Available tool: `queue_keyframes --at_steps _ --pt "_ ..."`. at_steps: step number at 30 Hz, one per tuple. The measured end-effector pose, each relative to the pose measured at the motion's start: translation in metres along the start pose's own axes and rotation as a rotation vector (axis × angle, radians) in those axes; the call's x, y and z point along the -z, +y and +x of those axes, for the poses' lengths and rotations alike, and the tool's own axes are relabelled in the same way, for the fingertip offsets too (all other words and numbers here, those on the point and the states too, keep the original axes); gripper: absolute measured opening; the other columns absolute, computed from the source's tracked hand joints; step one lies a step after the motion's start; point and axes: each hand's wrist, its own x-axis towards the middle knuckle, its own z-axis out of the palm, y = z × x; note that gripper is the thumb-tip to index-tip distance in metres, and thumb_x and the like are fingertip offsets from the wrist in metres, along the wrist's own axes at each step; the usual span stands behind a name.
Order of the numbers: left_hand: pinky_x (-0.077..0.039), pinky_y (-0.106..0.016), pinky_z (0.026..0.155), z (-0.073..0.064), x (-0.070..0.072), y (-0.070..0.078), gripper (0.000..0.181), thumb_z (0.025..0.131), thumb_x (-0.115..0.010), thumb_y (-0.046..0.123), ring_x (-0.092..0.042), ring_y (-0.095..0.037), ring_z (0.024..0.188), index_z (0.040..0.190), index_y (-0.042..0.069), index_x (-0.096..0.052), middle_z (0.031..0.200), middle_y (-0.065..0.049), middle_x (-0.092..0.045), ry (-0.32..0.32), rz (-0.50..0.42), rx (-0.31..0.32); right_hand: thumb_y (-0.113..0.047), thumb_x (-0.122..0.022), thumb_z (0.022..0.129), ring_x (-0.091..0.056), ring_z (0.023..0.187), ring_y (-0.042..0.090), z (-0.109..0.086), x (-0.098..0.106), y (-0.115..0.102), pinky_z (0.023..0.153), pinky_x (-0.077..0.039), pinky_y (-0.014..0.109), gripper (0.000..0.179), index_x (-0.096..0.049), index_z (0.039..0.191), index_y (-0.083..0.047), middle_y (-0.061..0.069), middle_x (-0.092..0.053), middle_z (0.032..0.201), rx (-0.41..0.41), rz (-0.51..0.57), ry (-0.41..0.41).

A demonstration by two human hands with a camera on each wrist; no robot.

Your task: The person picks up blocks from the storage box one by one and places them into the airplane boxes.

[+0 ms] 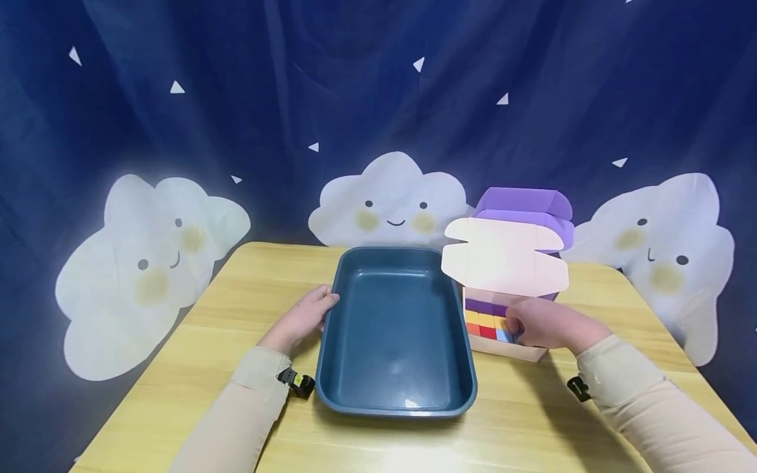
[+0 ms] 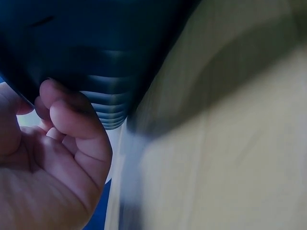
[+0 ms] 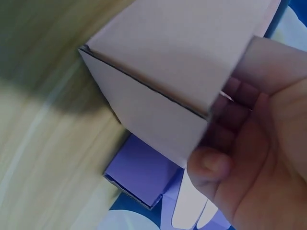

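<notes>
A deep dark teal tray (image 1: 396, 328) lies in the middle of the table. At its left rim is my left hand (image 1: 303, 318), thumb over the edge and curled fingers (image 2: 72, 120) against the outer side, gripping it. Right of the tray stands a pale pink cardboard box (image 1: 503, 348) with its lid raised. Inside it sit several coloured blocks (image 1: 487, 322) in yellow, orange, red and light blue. My right hand (image 1: 550, 322) reaches over the box's right wall, fingers bent down by the blue block. The box hides those fingertips, so I cannot tell whether they hold a block.
A purple cardboard box (image 1: 523, 200) with its lid up stands just behind the pink one. The pink lid (image 1: 503, 256) overlaps the tray's far right corner in the head view. A dark blue curtain (image 1: 367, 98) with smiling clouds hangs behind the wooden table (image 1: 266, 269).
</notes>
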Motion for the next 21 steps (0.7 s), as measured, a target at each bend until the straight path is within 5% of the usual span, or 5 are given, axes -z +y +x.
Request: queue_keyframes --at_steps 9,16,21 --pt "-0.051 -0.036 0.064 0.004 0.004 -0.003 0.032 0.111 -0.039 0.027 -0.060 -0.023 0.068 0.113 -0.004 -0.048 0.087 -0.014 -0.062 -0.011 -0.013 -0.004 -0.008 -0.074 0.088 -0.053 0.078 0.014 -0.005 0.010 -0.006 0.072 -0.047 0.035 0.011 -0.074 0.095 -0.016 -0.006 -0.060 0.086 -0.001 0.071 -0.005" --pt "-0.047 -0.033 0.062 0.009 0.006 0.000 0.029 0.110 -0.041 0.028 -0.054 -0.020 0.068 0.108 0.000 -0.050 0.083 -0.008 -0.056 0.045 0.031 0.009 -0.008 -0.072 0.092 -0.062 0.087 0.018 -0.012 0.013 -0.014 0.083 -0.054 0.047 0.011 -0.074 0.103 -0.009 -0.002 -0.067 0.096 0.052 0.090 0.136" --pt "-0.045 -0.030 0.060 0.010 0.013 0.005 0.030 0.109 -0.044 0.031 -0.050 -0.019 0.067 0.109 0.001 -0.049 0.080 -0.007 -0.051 0.085 0.091 0.030 -0.016 -0.067 0.096 -0.067 0.095 0.029 -0.017 0.017 -0.017 0.090 -0.051 0.057 0.022 -0.071 0.115 -0.005 0.007 -0.071 0.104 -0.030 0.091 0.297"
